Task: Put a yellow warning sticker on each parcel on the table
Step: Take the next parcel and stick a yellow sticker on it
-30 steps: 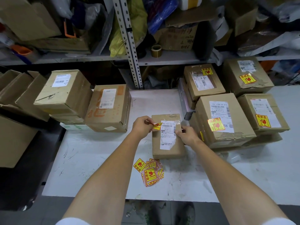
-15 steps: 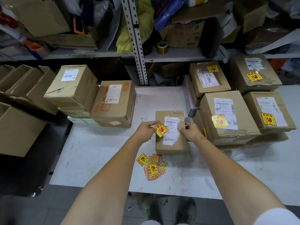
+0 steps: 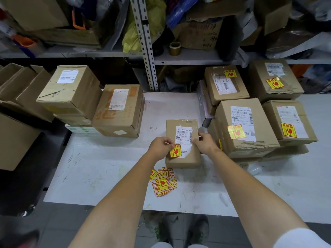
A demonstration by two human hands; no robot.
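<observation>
A small brown parcel (image 3: 186, 159) with a white shipping label lies flat at the table's middle. A yellow warning sticker (image 3: 175, 151) lies on the parcel's left side, overlapping the label's lower corner. My left hand (image 3: 161, 146) pinches the sticker's top edge. My right hand (image 3: 206, 143) grips the parcel's right edge. A loose pile of yellow stickers (image 3: 163, 182) lies on the table just in front of the parcel.
Several stickered parcels (image 3: 245, 126) are stacked at the right. Two unstickered boxes (image 3: 118, 111) stand at the left, one (image 3: 71, 90) on a stack. Shelving with a metal upright (image 3: 145, 43) is behind the white table (image 3: 100, 169). Open cartons (image 3: 16, 90) sit far left.
My left hand has brought the sticker down from the parcel's upper left to its lower left, onto the label's corner. The right hand stays at the parcel's right edge.
</observation>
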